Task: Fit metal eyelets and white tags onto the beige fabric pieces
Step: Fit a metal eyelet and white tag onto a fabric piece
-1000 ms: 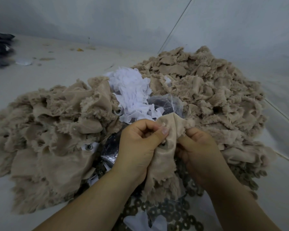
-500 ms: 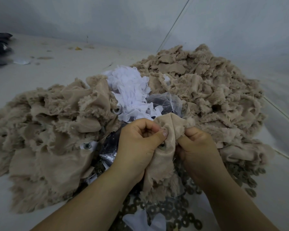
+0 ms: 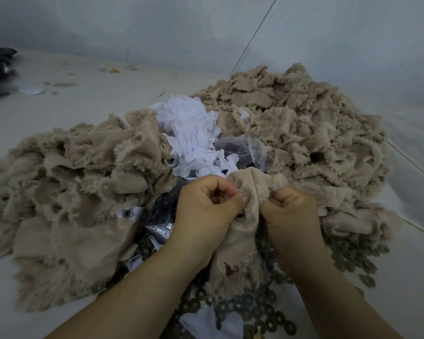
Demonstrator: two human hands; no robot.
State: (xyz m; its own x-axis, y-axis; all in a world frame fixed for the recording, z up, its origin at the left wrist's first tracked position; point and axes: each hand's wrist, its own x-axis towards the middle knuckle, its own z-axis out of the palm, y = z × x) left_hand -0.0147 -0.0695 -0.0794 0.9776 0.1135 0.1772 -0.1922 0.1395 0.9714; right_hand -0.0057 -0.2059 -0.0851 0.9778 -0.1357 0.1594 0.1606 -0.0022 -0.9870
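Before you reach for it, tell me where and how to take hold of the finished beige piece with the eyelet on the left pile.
Pinch the finished piece by its flat lower flap, below the eyelet, coming from above on the near side. That flap lies smooth and uncovered; farther up, ruffled pieces overlap it, so a grip there would likely drag the neighbours along.

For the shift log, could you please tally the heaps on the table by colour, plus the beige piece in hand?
Beige fabric heaps: 2
White tag heap: 1
Beige piece held by both hands: 1
Total: 4
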